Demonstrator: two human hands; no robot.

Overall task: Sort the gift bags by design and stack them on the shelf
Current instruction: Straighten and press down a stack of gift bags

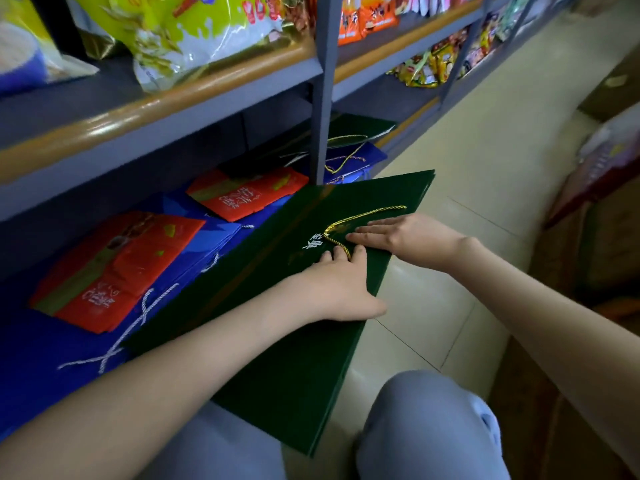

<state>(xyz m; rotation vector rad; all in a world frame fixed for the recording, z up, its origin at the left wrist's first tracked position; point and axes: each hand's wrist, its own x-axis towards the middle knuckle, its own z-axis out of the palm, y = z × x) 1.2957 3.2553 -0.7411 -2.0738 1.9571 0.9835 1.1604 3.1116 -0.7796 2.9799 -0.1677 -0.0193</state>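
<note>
A flat stack of dark green gift bags (294, 358) was held down under both hands at the foot of a shop's shelving unit (323, 98), its far left corner laid over the lowest shelf and its near right part jutting out above the tiled floor (433, 306) and a knee (433, 427). The left hand (341, 289) was spread palm-down on the top bag, its thumb along the right edge and nothing closed in it; the right hand (412, 237) was laid flat just beyond, fingers straight, pressing the gold cord handle (367, 213) against the paper. The hold was judged to be for squaring the stack and keeping the loose cord tucked flat before the bags were slid home. The bags were seen as plain, stiff and matte, marked with white lettering (313, 242) near the fingertips, too blurred to be read. On the shelf to the left, blue bags (41, 358) with white cord handles (138, 317) were spread out, with red bags (114, 268) lying on them near the left and a second red pile (247, 194) farther back. Beyond the upright, another green bag (360, 128) and a blue one (360, 161) were lying in the next bay. Snack packets (194, 32) were stocked on the shelf above.
</note>
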